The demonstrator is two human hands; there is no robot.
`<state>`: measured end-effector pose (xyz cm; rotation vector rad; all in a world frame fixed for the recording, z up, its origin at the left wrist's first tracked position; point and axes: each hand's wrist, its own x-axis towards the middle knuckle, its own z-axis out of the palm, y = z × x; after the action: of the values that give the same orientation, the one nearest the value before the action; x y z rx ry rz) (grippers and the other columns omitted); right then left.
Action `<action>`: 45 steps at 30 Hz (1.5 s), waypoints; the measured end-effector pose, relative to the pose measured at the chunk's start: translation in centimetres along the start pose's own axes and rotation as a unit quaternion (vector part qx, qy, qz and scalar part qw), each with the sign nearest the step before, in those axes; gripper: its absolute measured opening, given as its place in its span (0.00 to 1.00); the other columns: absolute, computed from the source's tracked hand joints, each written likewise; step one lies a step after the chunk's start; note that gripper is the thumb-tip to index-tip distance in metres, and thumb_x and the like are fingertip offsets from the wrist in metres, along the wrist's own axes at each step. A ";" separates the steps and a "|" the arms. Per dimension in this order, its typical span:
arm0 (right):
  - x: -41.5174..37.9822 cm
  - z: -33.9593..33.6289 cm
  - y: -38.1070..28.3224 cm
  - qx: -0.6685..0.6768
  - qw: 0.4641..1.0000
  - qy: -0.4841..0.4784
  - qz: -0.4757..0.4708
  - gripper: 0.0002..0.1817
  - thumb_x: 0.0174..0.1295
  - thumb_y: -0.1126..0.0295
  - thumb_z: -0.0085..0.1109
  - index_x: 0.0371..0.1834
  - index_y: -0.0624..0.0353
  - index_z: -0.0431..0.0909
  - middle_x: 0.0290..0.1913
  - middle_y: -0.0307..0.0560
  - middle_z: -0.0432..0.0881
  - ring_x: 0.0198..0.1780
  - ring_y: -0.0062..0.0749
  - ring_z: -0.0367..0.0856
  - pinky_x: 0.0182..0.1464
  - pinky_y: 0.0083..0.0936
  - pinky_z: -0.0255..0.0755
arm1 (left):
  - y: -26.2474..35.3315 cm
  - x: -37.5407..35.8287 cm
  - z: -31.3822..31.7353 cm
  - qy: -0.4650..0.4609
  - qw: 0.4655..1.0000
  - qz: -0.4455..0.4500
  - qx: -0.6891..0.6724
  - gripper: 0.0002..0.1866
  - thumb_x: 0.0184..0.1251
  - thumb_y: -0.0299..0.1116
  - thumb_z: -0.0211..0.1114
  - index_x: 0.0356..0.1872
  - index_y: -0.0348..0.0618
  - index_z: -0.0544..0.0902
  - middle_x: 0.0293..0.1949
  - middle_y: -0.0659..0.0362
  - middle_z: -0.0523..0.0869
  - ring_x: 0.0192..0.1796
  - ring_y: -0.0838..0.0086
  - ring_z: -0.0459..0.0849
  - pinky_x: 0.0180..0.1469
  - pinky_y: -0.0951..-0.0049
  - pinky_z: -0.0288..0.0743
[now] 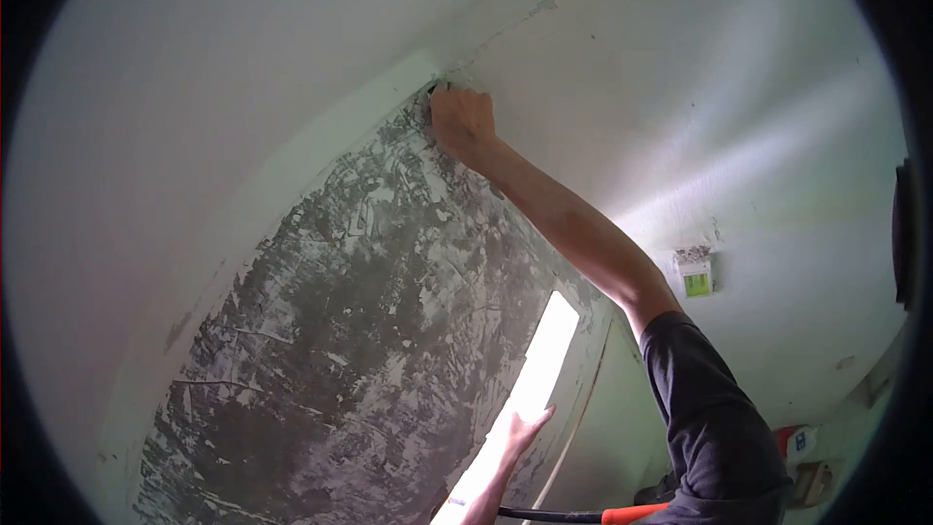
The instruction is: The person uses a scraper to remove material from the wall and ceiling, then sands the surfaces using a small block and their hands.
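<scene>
As the right hand (465,120) clenches a dark object (432,89) at the patchy wall (355,272), left hand (523,431) at a bright strip (547,342), grip unclear.

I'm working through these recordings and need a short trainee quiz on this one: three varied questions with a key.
1. Which hand is at the upper tip of the mottled grey wall patch?
2. True or false: in this view, the glowing white bar extends above the left hand.
3. Which colour shows on the front of the white wall box? A) red B) green C) blue

Key: 1. The right hand. 2. True. 3. B.
</scene>
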<state>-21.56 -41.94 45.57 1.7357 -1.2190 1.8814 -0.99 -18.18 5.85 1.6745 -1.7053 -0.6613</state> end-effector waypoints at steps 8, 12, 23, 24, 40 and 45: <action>0.5 -0.7 -1.1 0.024 0.999 -0.012 -0.044 0.08 0.52 0.73 0.53 0.24 0.63 0.81 0.28 0.57 0.84 0.34 0.49 0.86 0.35 0.43 0.76 | -2.1 0.4 0.0 -0.053 0.996 -0.064 -0.010 0.33 0.56 0.52 0.72 0.47 0.25 0.80 0.40 0.47 0.85 0.44 0.66 0.83 0.50 0.66 0.77; -0.5 -3.3 -2.3 0.006 0.983 -0.156 -0.095 0.09 0.53 0.71 0.56 0.28 0.67 0.80 0.32 0.58 0.84 0.35 0.48 0.86 0.38 0.44 0.78 | -0.6 0.2 -0.5 -0.054 0.998 -0.037 0.012 0.36 0.55 0.52 0.73 0.51 0.25 0.77 0.45 0.44 0.84 0.50 0.62 0.82 0.55 0.64 0.75; -1.6 -3.1 0.6 0.052 0.959 -0.071 -0.269 0.31 0.53 0.70 0.65 0.63 0.54 0.69 0.64 0.44 0.75 0.52 0.36 0.83 0.62 0.40 0.72 | 2.5 -0.8 -0.2 0.007 1.000 0.008 -0.007 0.28 0.58 0.46 0.72 0.48 0.27 0.81 0.42 0.50 0.87 0.44 0.70 0.83 0.49 0.68 0.77; -1.6 -2.3 1.5 0.053 0.959 -0.074 -0.269 0.31 0.53 0.70 0.65 0.63 0.54 0.69 0.64 0.44 0.75 0.52 0.36 0.83 0.62 0.40 0.72 | 3.1 -0.8 -0.6 -0.030 0.999 -0.037 0.003 0.34 0.57 0.49 0.72 0.52 0.27 0.77 0.46 0.46 0.84 0.50 0.65 0.81 0.55 0.65 0.74; -4.0 -0.9 3.4 -0.005 0.991 -0.132 -0.017 0.14 0.46 0.68 0.63 0.37 0.62 0.80 0.32 0.59 0.84 0.38 0.50 0.85 0.43 0.41 0.78 | 1.1 -0.3 -0.3 -0.006 0.999 -0.025 0.047 0.36 0.55 0.53 0.72 0.53 0.28 0.77 0.46 0.45 0.83 0.51 0.61 0.81 0.56 0.63 0.74; -7.2 -3.1 5.2 -0.059 0.971 -0.232 -0.023 0.09 0.44 0.70 0.59 0.27 0.61 0.84 0.30 0.60 0.84 0.38 0.51 0.86 0.40 0.41 0.79 | 1.5 -0.5 -0.1 -0.028 0.999 -0.037 -0.004 0.34 0.56 0.53 0.71 0.50 0.28 0.78 0.43 0.47 0.85 0.47 0.62 0.83 0.53 0.64 0.76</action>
<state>-25.78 -40.43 37.25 2.1877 -1.3955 1.3823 -1.89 -17.63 6.97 1.7366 -1.6835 -0.7543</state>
